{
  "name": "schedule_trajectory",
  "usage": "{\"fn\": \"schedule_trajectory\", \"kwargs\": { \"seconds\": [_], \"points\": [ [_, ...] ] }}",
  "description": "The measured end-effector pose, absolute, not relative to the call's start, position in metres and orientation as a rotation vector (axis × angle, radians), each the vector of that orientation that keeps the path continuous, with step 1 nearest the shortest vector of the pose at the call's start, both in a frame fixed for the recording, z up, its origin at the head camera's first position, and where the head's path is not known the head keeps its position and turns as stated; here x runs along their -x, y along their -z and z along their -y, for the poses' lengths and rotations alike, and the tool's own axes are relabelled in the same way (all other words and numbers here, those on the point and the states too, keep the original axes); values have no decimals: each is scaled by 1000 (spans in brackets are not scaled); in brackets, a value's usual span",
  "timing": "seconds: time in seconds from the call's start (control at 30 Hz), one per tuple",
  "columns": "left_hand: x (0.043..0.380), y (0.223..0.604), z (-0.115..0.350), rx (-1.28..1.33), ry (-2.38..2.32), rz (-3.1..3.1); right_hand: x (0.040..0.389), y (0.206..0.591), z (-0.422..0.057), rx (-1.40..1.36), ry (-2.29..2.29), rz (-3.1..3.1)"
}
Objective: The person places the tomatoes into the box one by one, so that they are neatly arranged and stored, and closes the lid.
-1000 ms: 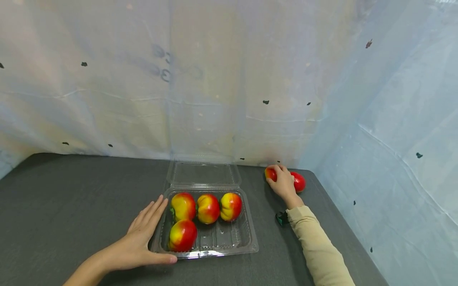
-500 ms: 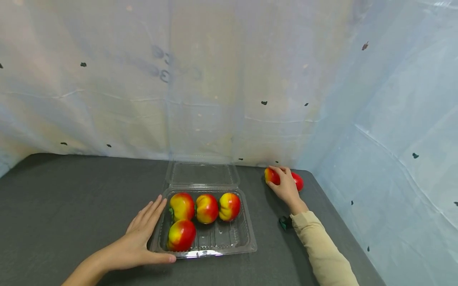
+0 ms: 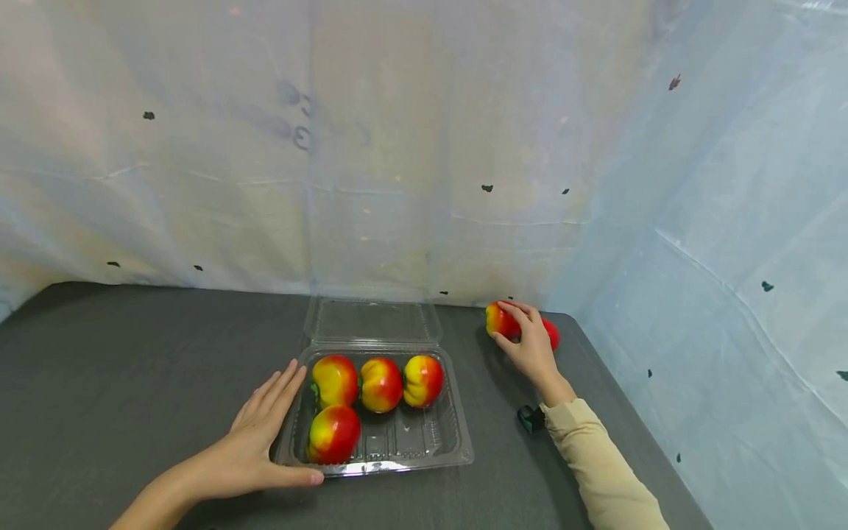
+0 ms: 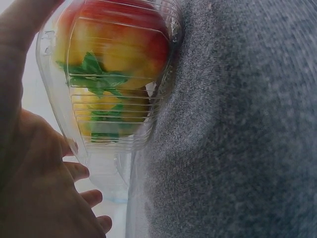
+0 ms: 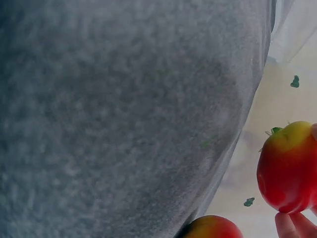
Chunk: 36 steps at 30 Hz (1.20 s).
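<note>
Nearest you, your left hand (image 3: 252,445) lies spread, fingers straight and holding nothing, along the left side of the clear container (image 3: 424,436). The head view shows four red-and-yellow fruits (image 3: 334,434) in it; the left wrist view takes in only part of them, but shows their green leaves (image 4: 96,74) behind the ribbed wall. Farther off, to the container's right, your right hand (image 3: 535,352) pinches the held fruit (image 3: 497,321) between thumb and fingers, at the hand's left. Only the right wrist view makes plain that it's clear of the grey tabletop (image 3: 165,361). Another fruit (image 3: 552,335) sits beyond your right hand, partly hidden by it.
</note>
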State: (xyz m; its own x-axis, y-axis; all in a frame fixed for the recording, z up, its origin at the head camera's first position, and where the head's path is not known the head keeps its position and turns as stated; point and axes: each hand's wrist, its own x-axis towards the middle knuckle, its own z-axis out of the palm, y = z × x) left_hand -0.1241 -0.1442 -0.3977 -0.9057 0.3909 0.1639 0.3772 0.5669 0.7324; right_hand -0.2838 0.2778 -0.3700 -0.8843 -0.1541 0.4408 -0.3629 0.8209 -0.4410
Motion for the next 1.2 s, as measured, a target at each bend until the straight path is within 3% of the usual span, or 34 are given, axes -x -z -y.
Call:
{"fn": "schedule_trajectory", "kwargs": {
  "seconds": [1.2],
  "points": [
    [124, 397, 146, -663, -1305, -2719, 236, 349, -240, -739, -828, 2326]
  ]
}}
